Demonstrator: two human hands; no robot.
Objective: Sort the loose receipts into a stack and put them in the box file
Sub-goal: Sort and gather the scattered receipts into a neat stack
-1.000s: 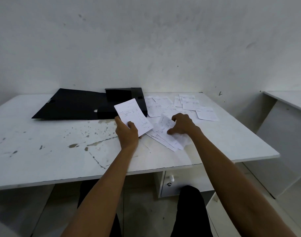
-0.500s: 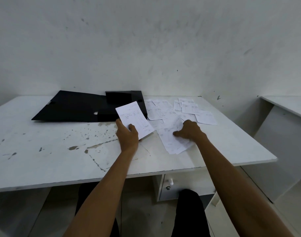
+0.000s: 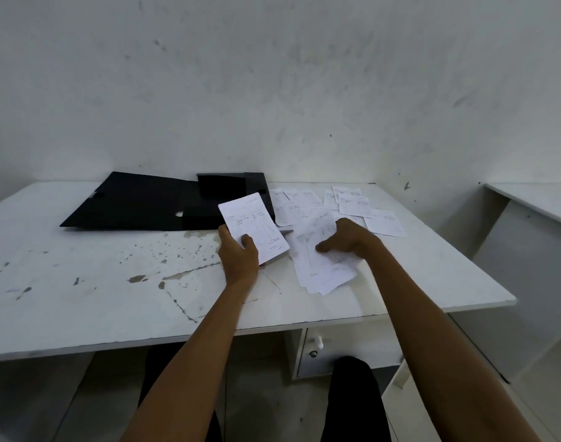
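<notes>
A small stack of receipts is held in the left hand, with the thumb laid on top and the fingers curled under it. The right hand is laid on a loose pile on the table, fingers bent down; whether a sheet is pinched cannot be told. One sheet at a time should be taken and its edges matched to the stack, so that nothing is creased. Scattered receipts are spread behind, beside the open box file, and are to be gathered before filing.
</notes>
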